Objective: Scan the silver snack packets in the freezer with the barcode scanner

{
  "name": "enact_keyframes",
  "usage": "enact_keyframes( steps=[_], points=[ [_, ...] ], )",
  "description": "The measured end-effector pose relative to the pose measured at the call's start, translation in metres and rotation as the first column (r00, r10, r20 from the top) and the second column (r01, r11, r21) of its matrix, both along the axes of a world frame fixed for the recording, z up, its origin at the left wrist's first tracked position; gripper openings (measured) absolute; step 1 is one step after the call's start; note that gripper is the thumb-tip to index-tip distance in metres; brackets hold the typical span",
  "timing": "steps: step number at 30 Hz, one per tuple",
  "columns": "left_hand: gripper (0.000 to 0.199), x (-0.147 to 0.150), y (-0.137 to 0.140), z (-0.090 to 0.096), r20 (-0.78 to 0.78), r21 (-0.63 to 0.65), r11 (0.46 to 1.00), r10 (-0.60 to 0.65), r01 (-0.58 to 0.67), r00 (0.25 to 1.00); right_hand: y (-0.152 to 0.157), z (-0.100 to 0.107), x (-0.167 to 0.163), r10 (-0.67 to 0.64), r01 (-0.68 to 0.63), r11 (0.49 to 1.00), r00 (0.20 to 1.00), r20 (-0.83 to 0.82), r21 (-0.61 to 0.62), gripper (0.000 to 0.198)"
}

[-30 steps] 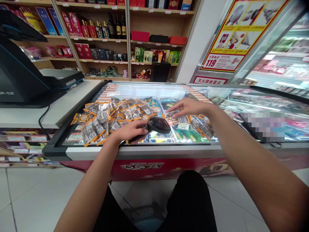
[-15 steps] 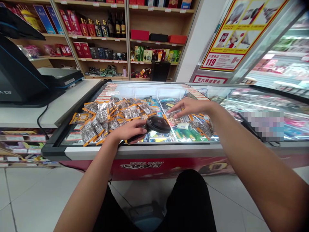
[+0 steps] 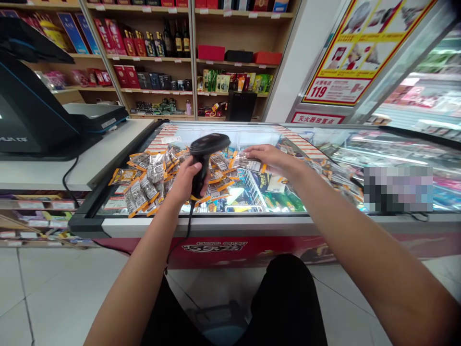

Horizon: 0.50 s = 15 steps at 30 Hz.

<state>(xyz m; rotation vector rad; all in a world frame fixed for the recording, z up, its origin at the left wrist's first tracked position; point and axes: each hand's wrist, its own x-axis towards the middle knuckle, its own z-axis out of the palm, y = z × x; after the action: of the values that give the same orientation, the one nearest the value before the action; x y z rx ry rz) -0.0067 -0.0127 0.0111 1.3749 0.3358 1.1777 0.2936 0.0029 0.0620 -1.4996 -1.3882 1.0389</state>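
Observation:
My left hand (image 3: 189, 181) is closed round the handle of a black barcode scanner (image 3: 209, 144), held upright with its head turned toward the right. A cable runs down from the handle over the freezer's front edge. Between the fingers of my right hand (image 3: 268, 156) is a clear snack packet (image 3: 248, 162) with orange ends, just right of the scanner head. Many similar packets (image 3: 144, 185) lie heaped on the freezer's glass top to the left, partly behind my left hand. Further packets (image 3: 345, 185) lie beyond my right forearm, which hides some of them.
The chest freezer (image 3: 223, 227) stands in front of my knees. At left, a counter (image 3: 46, 175) bears a black checkout machine (image 3: 29, 110) with a cord. Shelves (image 3: 144, 60) of bottles and boxes stand behind. A blurred-out object (image 3: 398, 189) lies on the right.
My left hand has raised the scanner from low over the glass and turned it upright. My right hand has moved slightly and now grips a packet, where before its fingers hovered over packets.

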Motion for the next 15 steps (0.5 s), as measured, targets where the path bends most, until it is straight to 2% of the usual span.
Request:
enact_keyframes(
  steps=[2, 4, 6, 8, 9, 11, 13, 15],
  points=[
    [0.045, 0.001, 0.001, 0.003, 0.09, -0.017, 0.995, 0.101, -0.1, 0.991, 0.006, -0.009, -0.024, -0.081, 0.082, 0.997, 0.983, -0.163, 0.0, 0.004],
    [0.047, 0.002, 0.002, 0.005, 0.121, -0.049, 0.985, 0.167, -0.162, 0.978, 0.009, -0.014, -0.048, -0.088, 0.094, 0.995, 0.976, -0.197, 0.023, 0.012],
    [0.05, 0.002, 0.001, 0.007, 0.109, -0.076, 0.977, 0.205, -0.198, 0.973, 0.008, -0.016, -0.065, -0.034, 0.038, 0.995, 0.998, -0.046, 0.089, 0.022],
    [0.051, 0.002, 0.001, 0.008, 0.088, -0.08, 0.973, 0.224, -0.218, 0.971, 0.007, -0.016, -0.066, 0.002, -0.044, 0.983, 0.973, 0.23, 0.179, 0.033],
    [0.051, 0.003, 0.001, 0.008, 0.076, -0.076, 0.971, 0.23, -0.225, 0.97, 0.006, -0.016, -0.06, -0.011, -0.073, 0.976, 0.925, 0.379, 0.208, 0.039],
    [0.049, 0.004, 0.001, 0.007, 0.053, -0.068, 0.97, 0.237, -0.233, 0.97, 0.006, -0.017, -0.033, -0.082, -0.061, 0.978, 0.767, 0.636, 0.2, 0.049],
    [0.047, 0.005, 0.002, 0.006, 0.029, -0.065, 0.971, 0.234, -0.232, 0.972, 0.008, -0.021, 0.005, -0.133, 0.088, 0.991, 0.56, 0.818, 0.101, 0.058],
    [0.047, 0.005, 0.002, 0.004, 0.008, -0.063, 0.972, 0.226, -0.225, 0.974, 0.009, -0.026, 0.047, -0.189, 0.306, 0.95, 0.4, 0.897, 0.063, 0.063]
  ],
)
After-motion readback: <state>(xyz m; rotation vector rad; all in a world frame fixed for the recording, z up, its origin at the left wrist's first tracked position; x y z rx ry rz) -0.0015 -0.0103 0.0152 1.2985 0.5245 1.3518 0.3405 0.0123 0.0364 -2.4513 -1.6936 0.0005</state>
